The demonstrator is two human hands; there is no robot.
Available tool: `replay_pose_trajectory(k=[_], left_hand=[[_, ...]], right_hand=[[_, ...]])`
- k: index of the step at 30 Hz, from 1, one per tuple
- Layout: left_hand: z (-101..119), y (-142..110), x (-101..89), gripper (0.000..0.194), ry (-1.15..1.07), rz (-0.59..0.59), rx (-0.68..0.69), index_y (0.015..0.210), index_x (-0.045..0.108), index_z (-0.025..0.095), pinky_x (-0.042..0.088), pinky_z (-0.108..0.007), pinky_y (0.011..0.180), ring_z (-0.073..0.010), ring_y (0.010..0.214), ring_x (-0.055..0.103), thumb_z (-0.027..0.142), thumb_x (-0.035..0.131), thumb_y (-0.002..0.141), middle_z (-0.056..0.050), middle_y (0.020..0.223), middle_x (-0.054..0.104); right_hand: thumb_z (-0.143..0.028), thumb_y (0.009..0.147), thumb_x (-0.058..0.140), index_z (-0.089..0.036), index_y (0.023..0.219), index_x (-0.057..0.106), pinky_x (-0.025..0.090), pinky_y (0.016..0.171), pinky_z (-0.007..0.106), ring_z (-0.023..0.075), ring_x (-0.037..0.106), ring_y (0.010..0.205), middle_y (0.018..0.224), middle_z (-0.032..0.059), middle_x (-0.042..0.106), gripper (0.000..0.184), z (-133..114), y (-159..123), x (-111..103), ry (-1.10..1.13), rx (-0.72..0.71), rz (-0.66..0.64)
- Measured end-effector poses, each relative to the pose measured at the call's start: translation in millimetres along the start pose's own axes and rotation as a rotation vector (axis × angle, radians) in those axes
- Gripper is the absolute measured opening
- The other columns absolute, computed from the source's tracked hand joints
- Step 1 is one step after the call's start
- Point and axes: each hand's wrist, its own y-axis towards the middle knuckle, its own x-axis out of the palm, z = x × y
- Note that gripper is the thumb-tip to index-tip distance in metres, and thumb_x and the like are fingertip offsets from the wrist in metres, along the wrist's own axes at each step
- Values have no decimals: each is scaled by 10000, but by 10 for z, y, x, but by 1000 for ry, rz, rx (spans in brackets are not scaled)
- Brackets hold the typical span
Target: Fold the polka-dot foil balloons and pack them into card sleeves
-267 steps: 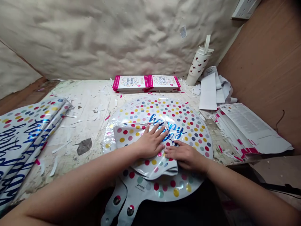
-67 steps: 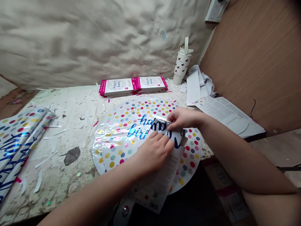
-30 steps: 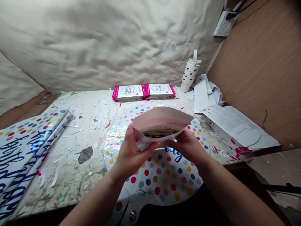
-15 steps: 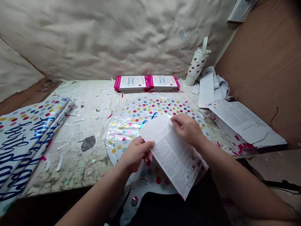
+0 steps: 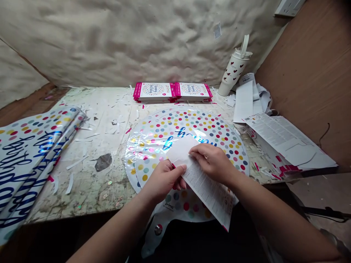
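My left hand (image 5: 170, 179) grips the left edge of a white printed paper packet (image 5: 211, 197), thumb on top and fingers beneath. The packet is tilted, with small text on its lower part and a plain white upper end. My right hand (image 5: 211, 160) is closed in a pinch at the packet's upper part, fingertips against its face; what lies between them is hidden. Under both hands lies a round, flat foil balloon (image 5: 230, 135) with coloured dots and blue lettering. Its tail hangs over the table's front edge.
Two stacks of pink-edged packets (image 5: 159, 90) stand at the back. A white tumbler (image 5: 231, 73) with hearts is at the back right, near loose white paper (image 5: 244, 102) and a pile of printed sheets (image 5: 290, 142). Folded dotted foil balloons (image 5: 27, 157) lie left. Paper scraps litter the table (image 5: 104, 109).
My right hand has moved left and slightly down from the packet's upper right corner onto its face. The packet has turned and narrowed in view; my left hand still grips its edge.
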Motion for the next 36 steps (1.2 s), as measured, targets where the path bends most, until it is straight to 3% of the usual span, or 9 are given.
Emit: replay_pose_trajectory(k=[6, 9, 13, 15, 19, 22, 27, 33, 36], left_hand=[[40, 0, 26, 290, -19, 18, 7, 571, 615, 93, 377, -183, 395, -93, 367, 505, 343, 596, 717, -47, 435, 593], [52, 5, -68, 286, -57, 59, -10, 580, 602, 93, 380, -182, 379, -104, 365, 522, 341, 580, 722, -56, 444, 603], [52, -6, -263, 197, -140, 265, 6, 605, 579, 96, 395, -166, 386, -104, 387, 545, 266, 598, 703, -53, 436, 605], [40, -24, -242, 150, -213, 347, 18, 677, 587, 87, 423, -172, 412, -109, 415, 560, 234, 592, 705, -49, 462, 617], [13, -103, 34, 209, -212, 242, 112, 820, 592, 84, 501, -242, 517, -142, 524, 604, 284, 573, 761, -64, 589, 647], [18, -176, 47, 345, 62, 106, 354, 1015, 558, 144, 533, -329, 663, -201, 754, 637, 350, 634, 749, -105, 901, 657], [110, -221, -486, 968, 615, 545, 878, 1387, 170, 286, 346, -477, 1003, -295, 1260, 356, 257, 767, 626, -125, 1407, 323], [18, -216, -679, 261, 1145, 317, 1165, 1024, 622, 237, 498, -389, 860, -219, 905, 633, 135, 576, 788, -54, 927, 691], [-208, -166, -628, 223, 1356, 224, 1132, 963, 644, 185, 510, -384, 840, -236, 954, 620, 109, 485, 825, -105, 1012, 675]], right_hand=[[-168, 860, 421, -181, 857, 597, 461, 756, 330, 190, 571, 827, 839, 74, 630, 176, -45, 39, 104, -18, -53, 83], [-215, 870, 429, -190, 825, 591, 461, 713, 304, 173, 567, 772, 812, 54, 619, 170, 24, -18, -208, 159, 64, 152], [-371, 841, 509, -213, 667, 631, 447, 575, 268, 149, 558, 591, 643, 22, 616, 265, 206, -378, -875, 168, 181, -338], [-470, 787, 559, -216, 679, 653, 451, 549, 295, 176, 568, 586, 652, 44, 631, 291, 206, -555, -950, -93, 241, -364], [-473, 705, 646, -149, 1238, 511, 435, 868, 485, 348, 515, 1065, 1198, 168, 555, 638, -49, -576, -451, -406, 46, -45], [-174, 832, 477, -172, 1306, 442, 444, 905, 447, 285, 517, 1105, 1228, 139, 547, 476, -168, -378, -125, -330, -87, 108], [-95, 839, 451, -281, 1117, 581, 503, 859, 353, 187, 601, 980, 1045, 34, 644, 360, 67, -143, -205, 114, -148, 227], [-124, 842, 479, -219, 1051, 589, 425, 961, 456, 225, 546, 1098, 1123, 93, 620, 255, 284, -179, -12, 108, -207, 217], [-105, 839, 481, -160, 1134, 569, 460, 913, 461, 260, 547, 1098, 1146, 146, 608, 313, 260, -340, 209, -96, -319, 91]])
